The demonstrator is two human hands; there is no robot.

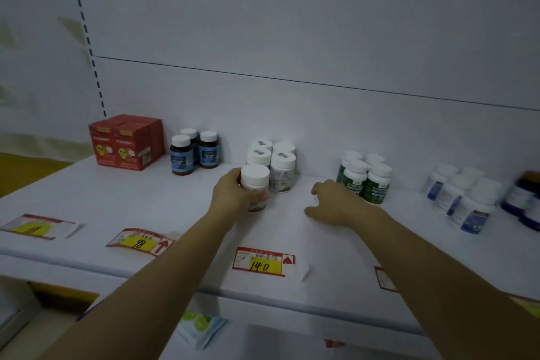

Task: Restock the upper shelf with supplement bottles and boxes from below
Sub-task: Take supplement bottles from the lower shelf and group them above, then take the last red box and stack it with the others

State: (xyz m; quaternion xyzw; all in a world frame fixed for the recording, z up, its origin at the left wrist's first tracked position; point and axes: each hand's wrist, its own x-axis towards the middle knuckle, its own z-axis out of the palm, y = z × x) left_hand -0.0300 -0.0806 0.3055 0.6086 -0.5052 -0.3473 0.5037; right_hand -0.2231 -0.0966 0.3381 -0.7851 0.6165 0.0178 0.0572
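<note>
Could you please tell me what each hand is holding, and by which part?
The left hand grips a white-capped bottle around its body; the right hand holds nothing.

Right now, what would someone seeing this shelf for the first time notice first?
The left hand grips a white-capped bottle at the middle of the white shelf, just in front of four similar bottles, while the right hand reaches in to its right, holding nothing. Next come the red boxes at the back left and the yellow price tag marked 140 near the front edge.
</note>
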